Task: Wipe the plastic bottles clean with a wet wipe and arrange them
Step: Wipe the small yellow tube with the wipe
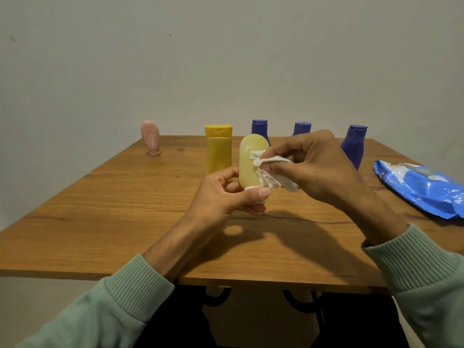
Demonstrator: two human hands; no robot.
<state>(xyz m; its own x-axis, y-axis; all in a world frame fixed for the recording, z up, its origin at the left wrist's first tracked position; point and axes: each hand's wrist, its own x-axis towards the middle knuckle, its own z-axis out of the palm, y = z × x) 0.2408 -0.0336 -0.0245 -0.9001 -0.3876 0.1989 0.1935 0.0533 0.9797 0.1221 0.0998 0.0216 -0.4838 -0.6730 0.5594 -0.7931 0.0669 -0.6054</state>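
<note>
Wiping step under way. Left hand (226, 194) pinches pale yellow bottle (251, 162) by white cap end, holding it upright above table (100, 222). Right hand (316, 167) presses crumpled wet wipe (271, 172) against bottle's side. Next move likely: turn bottle, wipe far side, stand it in row behind. Blue wipe pack (424, 189) lies right; print unreadable. Bottles bear no legible labels.

The cap end of the pale yellow bottle (251, 159) is buried in the left hand (226, 197). Behind that bottle, a blue bottle (259, 126) shows only its cap and a sliver of shoulder. Right of it, the right hand (316, 167) hides part of the wet wipe (271, 160) and a second blue bottle (302, 128) below its cap. Farther right, the wipes pack (421, 189) is cut by the picture's edge, its print unreadable.
</note>
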